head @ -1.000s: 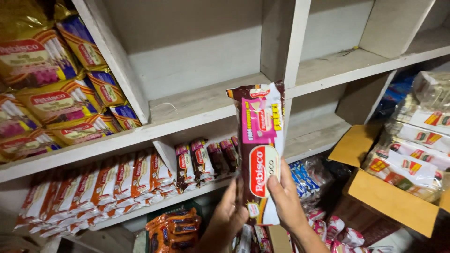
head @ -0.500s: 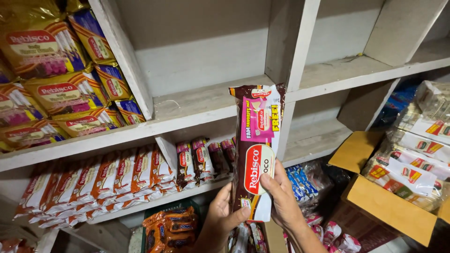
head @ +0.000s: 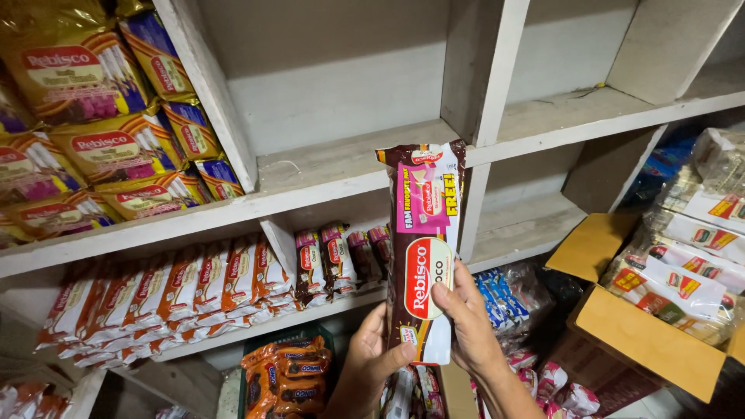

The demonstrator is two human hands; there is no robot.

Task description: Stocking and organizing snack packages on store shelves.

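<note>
Brown-pink biscuit pack (head: 423, 248) upright before white shelf (head: 341, 167); left hand (head: 369, 368), right hand (head: 469, 326) both clamped on lower end.

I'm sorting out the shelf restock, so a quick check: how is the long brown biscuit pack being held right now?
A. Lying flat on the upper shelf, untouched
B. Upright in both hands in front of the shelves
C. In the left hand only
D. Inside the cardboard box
B: the brown biscuit pack stands upright, gripped low by the left hand and the right hand, before the white shelves.
</note>
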